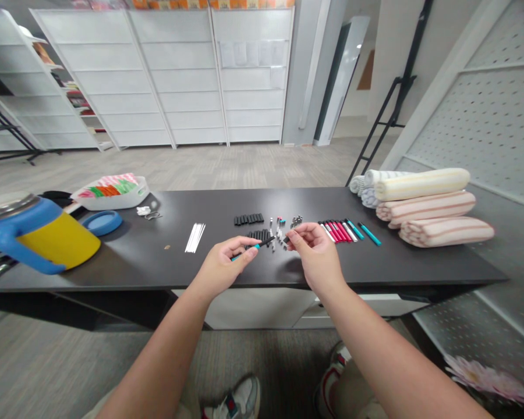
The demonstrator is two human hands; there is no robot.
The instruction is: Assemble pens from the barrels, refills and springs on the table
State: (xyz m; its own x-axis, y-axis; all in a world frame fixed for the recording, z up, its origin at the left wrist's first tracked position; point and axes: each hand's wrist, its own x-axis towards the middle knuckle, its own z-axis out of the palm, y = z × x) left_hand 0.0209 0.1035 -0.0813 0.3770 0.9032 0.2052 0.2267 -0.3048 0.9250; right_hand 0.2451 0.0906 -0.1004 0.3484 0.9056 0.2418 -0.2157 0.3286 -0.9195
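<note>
Fingers (240,240) of the left hand (220,262) are closed in a pinch on a turquoise-and-black pen (265,242), its black end aimed right, while the right hand (317,253) brings thumb and fingertips together just beside that end, around a small dark piece (287,238) mostly hidden by the grip. Big things first: white cabinets (170,75) line the back, papers (253,53) up on one front, their writing too blurred to read. Across the middle runs the dark table (170,203); both forearms angle in from below, converging, wrists near its front edge, thumbs towards each other. Yellow-and-blue jug (56,238) at far left, rolled towels (423,186) stacked at far right, white tray (109,202) beyond the jug, blue lid (102,222) between them. Right of the hands, red, white and turquoise pens (370,234) lie side by side, any lettering too tiny to catch. Thin white sticks (195,237) lie to the left; short black tubes (248,219) form two rows beyond the hands, and smallest of all, silvery bits (297,221) lie scattered nearby.
</note>
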